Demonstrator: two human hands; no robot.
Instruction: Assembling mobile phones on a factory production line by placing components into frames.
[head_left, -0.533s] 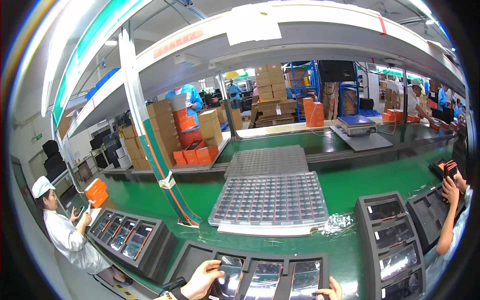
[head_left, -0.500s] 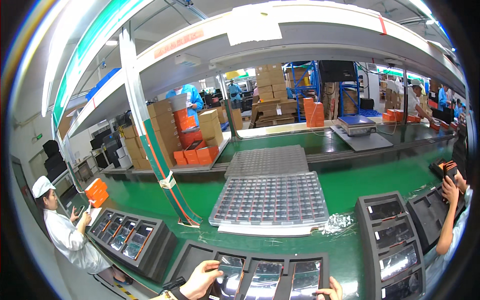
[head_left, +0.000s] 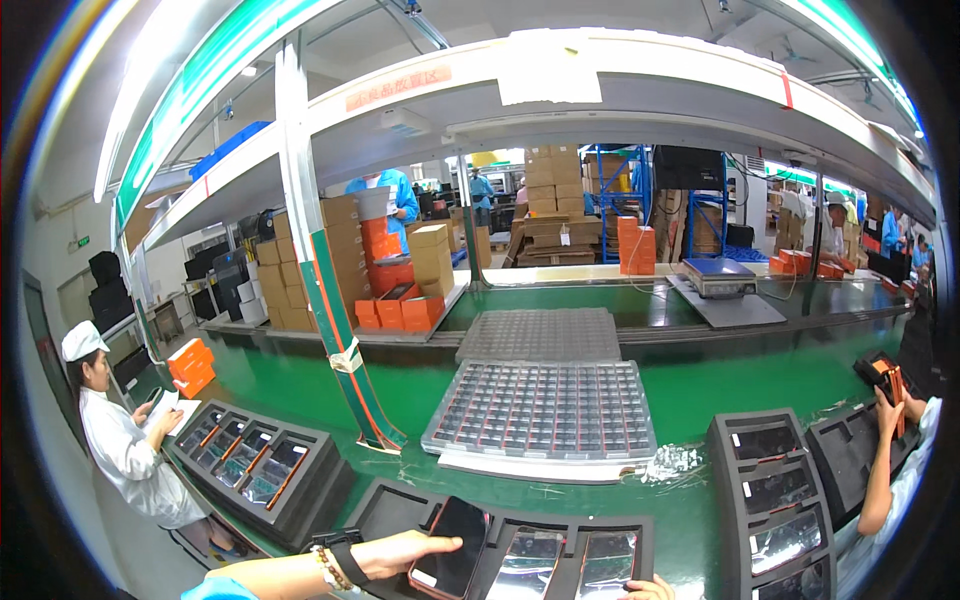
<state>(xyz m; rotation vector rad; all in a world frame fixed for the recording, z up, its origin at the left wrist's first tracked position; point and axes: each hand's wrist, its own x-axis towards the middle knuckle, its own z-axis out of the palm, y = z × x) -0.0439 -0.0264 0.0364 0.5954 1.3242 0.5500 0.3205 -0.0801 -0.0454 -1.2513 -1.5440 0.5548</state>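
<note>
A dark phone point(head_left: 452, 545) in an orange-edged frame sits tilted over the black foam tray point(head_left: 385, 512) in front of me. My left hand point(head_left: 412, 552) is closed on it, thumb across its face; the fingers underneath are hidden. Two more phones, a middle one point(head_left: 527, 562) and a right one point(head_left: 607, 562), lie in the tray's slots under shiny film. The tray's leftmost slot holds no phone. At the lower right corner of the tray, my right hand point(head_left: 650, 588) grips the rim, cut off by the picture's lower edge.
Foam trays of phones stand stacked at left point(head_left: 330, 480) and at right point(head_left: 715, 470). Beyond my tray lies a clear compartmented plastic tray point(head_left: 540, 405) on the green bench. A green post point(head_left: 345, 355) rises at left. Co-workers work at left point(head_left: 130, 440) and right point(head_left: 880, 470).
My left hand has moved further over the tray, and the leftmost phone is now tilted up with its dark face showing. My right hand has slipped slightly lower. The view has shifted a little.
</note>
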